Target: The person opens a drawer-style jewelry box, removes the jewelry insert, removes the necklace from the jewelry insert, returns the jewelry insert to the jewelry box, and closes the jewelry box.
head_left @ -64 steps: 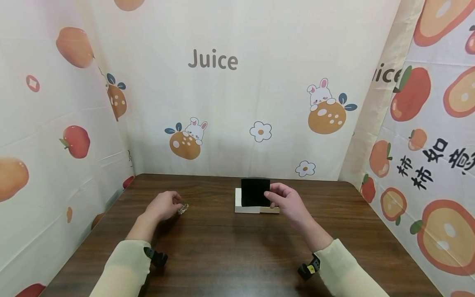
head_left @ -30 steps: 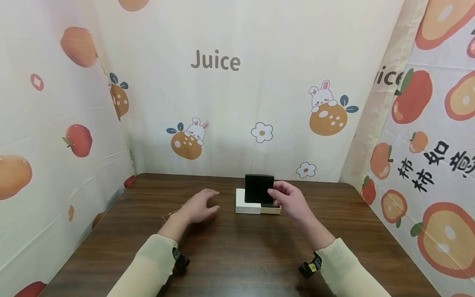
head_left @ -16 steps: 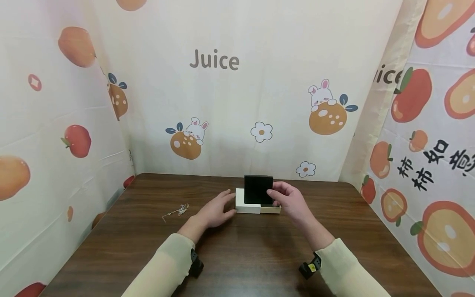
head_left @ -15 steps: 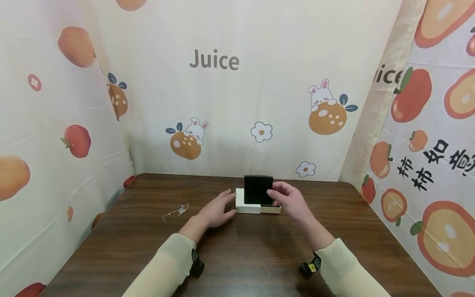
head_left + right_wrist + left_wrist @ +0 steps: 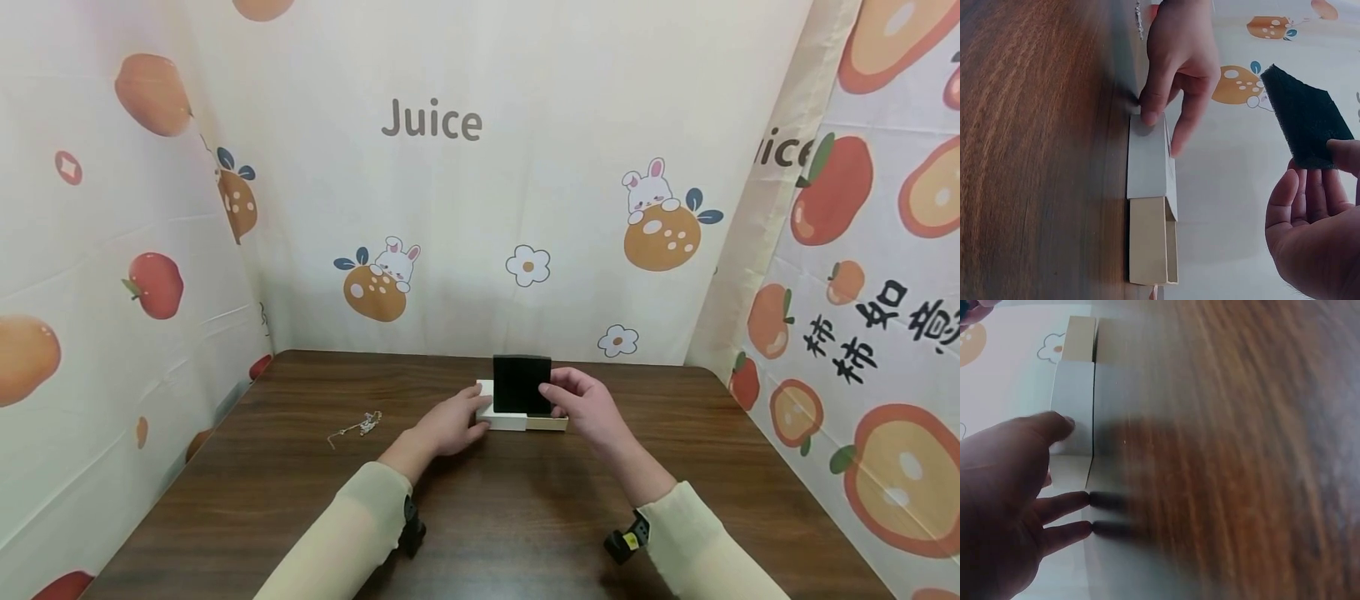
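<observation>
White-and-cream slim cardboard box (image 5: 501,422): near far edge of brown wood-grain bench (image 5: 517,517), slightly right of middle. From left: 1 silvery chain (image 5: 369,423), loosely bunched, toward left edge. Left hand (image 5: 450,425) touches box's left end; can't tell if gripping. Right hand (image 5: 591,410) pinches thin black square foam-like pad (image 5: 519,385) above box.

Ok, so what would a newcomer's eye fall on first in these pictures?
Probably the black pad, held up by the right hand above the white box, dark against pale surroundings. The bright fruit-print curtain behind the table would compete for attention. Next might come the silvery chain lying on the table, left of the box.
</observation>
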### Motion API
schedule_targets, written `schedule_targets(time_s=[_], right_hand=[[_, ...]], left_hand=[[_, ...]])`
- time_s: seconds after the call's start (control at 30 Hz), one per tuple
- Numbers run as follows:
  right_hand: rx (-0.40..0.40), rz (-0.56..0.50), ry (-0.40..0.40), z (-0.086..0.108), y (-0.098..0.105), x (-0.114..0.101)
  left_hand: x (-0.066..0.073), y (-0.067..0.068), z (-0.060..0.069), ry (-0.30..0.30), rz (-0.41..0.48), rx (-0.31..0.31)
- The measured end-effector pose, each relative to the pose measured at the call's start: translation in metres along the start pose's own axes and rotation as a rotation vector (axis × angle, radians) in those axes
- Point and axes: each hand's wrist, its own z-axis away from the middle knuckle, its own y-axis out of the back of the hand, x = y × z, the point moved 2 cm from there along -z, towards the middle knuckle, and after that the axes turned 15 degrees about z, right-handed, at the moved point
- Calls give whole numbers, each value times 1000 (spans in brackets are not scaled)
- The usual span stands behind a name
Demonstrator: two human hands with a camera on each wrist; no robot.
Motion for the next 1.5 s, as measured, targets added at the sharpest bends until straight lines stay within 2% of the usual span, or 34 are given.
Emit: schedule_targets(time_s=[0.2, 0.53, 0.87, 1.13, 1.5], right_hand=[[-4, 4, -3, -1, 4, 0], [16, 25, -11, -12, 11, 2], [39, -42, -61, -30, 20, 11], [57, 15, -95, -40, 25, 23], [59, 75, -116, -44, 25, 34]], left_hand=[[1, 0, -2, 37, 12, -12], [1, -3, -5, 44, 11, -13], [4, -1, -3, 45, 7, -18], [5, -1, -4, 64, 14, -22], [5, -1, -2, 57, 14, -16]])
